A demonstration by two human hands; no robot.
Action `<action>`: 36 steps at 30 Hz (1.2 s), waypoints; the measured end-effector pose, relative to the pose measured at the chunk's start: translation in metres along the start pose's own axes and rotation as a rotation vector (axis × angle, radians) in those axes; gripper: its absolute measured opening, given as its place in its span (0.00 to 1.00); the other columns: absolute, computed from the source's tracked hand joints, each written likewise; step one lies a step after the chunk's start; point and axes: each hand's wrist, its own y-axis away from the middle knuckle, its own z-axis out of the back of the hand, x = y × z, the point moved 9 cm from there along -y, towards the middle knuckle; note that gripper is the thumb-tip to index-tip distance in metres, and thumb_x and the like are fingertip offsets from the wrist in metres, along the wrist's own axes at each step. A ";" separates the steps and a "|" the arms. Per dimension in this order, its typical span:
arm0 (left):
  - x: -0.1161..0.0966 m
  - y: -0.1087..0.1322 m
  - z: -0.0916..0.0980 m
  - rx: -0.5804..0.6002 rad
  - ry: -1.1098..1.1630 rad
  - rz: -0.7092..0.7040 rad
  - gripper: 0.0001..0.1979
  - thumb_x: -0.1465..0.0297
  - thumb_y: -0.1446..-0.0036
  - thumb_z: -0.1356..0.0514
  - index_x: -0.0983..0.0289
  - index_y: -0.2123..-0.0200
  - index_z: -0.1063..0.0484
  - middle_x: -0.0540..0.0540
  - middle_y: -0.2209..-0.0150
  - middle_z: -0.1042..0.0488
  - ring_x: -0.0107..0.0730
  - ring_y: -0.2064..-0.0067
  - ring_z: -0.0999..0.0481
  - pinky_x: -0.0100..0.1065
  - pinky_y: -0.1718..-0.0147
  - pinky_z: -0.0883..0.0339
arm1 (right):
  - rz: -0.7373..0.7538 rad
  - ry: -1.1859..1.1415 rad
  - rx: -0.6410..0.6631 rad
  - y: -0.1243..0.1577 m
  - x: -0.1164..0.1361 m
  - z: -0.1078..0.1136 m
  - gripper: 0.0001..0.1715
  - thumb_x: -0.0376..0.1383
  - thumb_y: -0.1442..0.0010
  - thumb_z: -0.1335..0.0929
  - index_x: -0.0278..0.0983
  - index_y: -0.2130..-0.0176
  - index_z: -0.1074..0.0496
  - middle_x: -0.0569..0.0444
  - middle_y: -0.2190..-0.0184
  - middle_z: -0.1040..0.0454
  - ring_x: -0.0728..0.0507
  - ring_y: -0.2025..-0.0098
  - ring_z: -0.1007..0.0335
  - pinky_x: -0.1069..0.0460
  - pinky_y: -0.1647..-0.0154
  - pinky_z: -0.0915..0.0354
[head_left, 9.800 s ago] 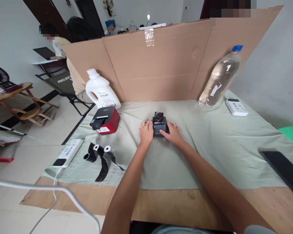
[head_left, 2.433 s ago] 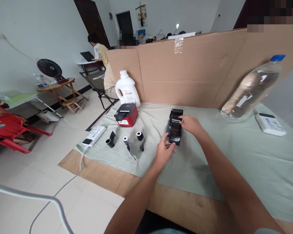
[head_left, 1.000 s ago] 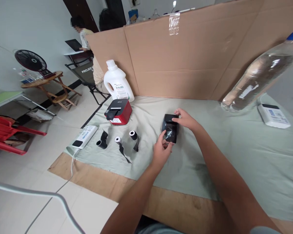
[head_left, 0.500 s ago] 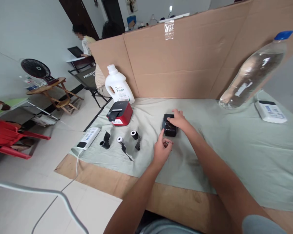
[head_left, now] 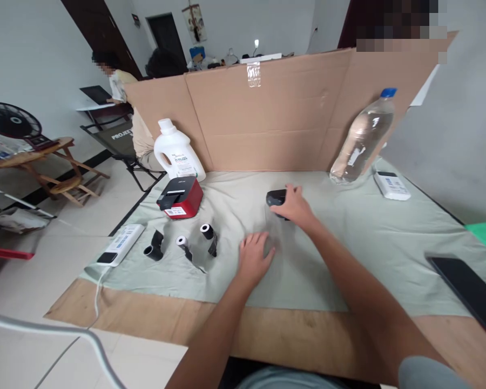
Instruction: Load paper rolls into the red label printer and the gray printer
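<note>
My right hand (head_left: 295,207) is closed around a small black box-shaped device (head_left: 276,198) near the middle of the cloth. The hand hides much of the device, and its exact kind does not show. Nearer to me, my left hand (head_left: 254,258) lies palm down on the cloth with fingers stretched out, apart from the device and holding nothing. Left of it stand small rolls of black paper: one with a white core (head_left: 181,241), another beside it (head_left: 206,230), and a dark one (head_left: 153,248) with its strip curling up. Behind them sits a red and black label printer (head_left: 181,197).
A white jug (head_left: 178,154) and a leaning water bottle (head_left: 364,138) stand before a cardboard screen (head_left: 267,119). White power banks lie at left (head_left: 121,244) and right (head_left: 392,185). A phone (head_left: 467,292) rests at the right edge. People are beyond the screen.
My left hand has left the device and come down flat on the cloth. My right hand has closed around the device, which is now turned differently. The view has swung right.
</note>
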 end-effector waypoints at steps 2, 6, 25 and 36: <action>-0.011 0.006 -0.010 0.087 -0.220 -0.094 0.26 0.60 0.33 0.46 0.58 0.34 0.35 0.60 0.30 0.38 0.53 0.28 0.44 0.59 0.31 0.52 | 0.013 -0.029 -0.076 -0.001 -0.043 0.031 0.50 0.48 0.53 0.26 0.36 0.37 0.42 0.37 0.42 0.40 0.32 0.51 0.27 0.43 0.51 0.32; -0.013 0.012 -0.028 0.190 -0.373 -0.131 0.30 0.56 0.29 0.55 0.58 0.28 0.45 0.55 0.25 0.49 0.49 0.24 0.54 0.61 0.28 0.61 | -0.093 0.016 -0.252 0.005 -0.141 0.089 0.49 0.44 0.51 0.25 0.38 0.35 0.41 0.33 0.38 0.42 0.30 0.48 0.29 0.41 0.52 0.36; -0.046 0.019 0.027 0.023 -0.210 -0.191 0.25 0.64 0.32 0.48 0.59 0.33 0.35 0.59 0.29 0.39 0.46 0.27 0.44 0.54 0.30 0.50 | -0.090 0.361 -0.534 0.018 -0.165 0.120 0.53 0.46 0.48 0.26 0.34 0.31 0.44 0.23 0.34 0.45 0.18 0.34 0.48 0.30 0.41 0.51; 0.195 -0.026 0.297 -0.761 0.182 0.529 0.22 0.71 0.37 0.42 0.74 0.41 0.32 0.67 0.40 0.27 0.46 0.40 0.27 0.44 0.38 0.37 | 0.525 -0.382 0.193 -0.006 0.148 -0.095 0.19 0.41 0.39 0.32 0.43 0.49 0.24 0.49 0.46 0.22 0.37 0.41 0.29 0.39 0.35 0.41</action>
